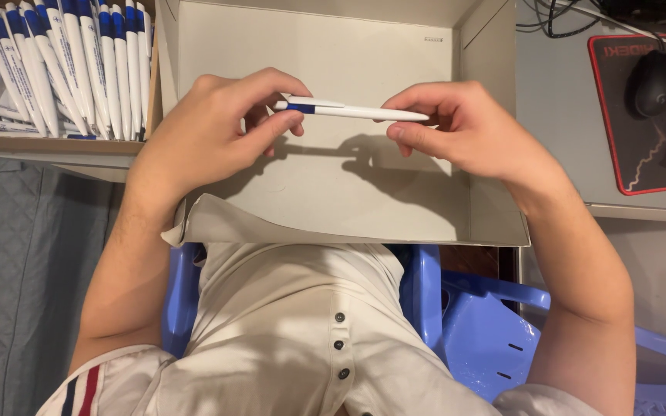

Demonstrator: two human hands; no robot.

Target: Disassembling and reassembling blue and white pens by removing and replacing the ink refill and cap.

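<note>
Two hands hold one white pen level above the open cardboard box that lies across the person's lap. The left hand pinches the end with the dark blue band and clip, thumb below and forefinger curled over the top; the right hand has its fingers closed on the tapered white tip end. Both grips are closed on the pen, and the pen touches nothing else; its shadow falls on the pale floor of the box beneath.

The pen looks like a light, stiff plastic thing, slim and smooth, so it would likely slip or roll in a loose hold. A pinch at each end, as here, seems to steady it well. The clip end gives the better purchase, since the clip and band break up the smooth barrel; the narrow tip offers less to hold. It should stand ordinary handling, though the clip looks like the part most likely to snap if bent.

To the left, a second box holds many like pens packed side by side. At the right, on the grey surface, a black computer mouse sits on a red-edged mat.
</note>
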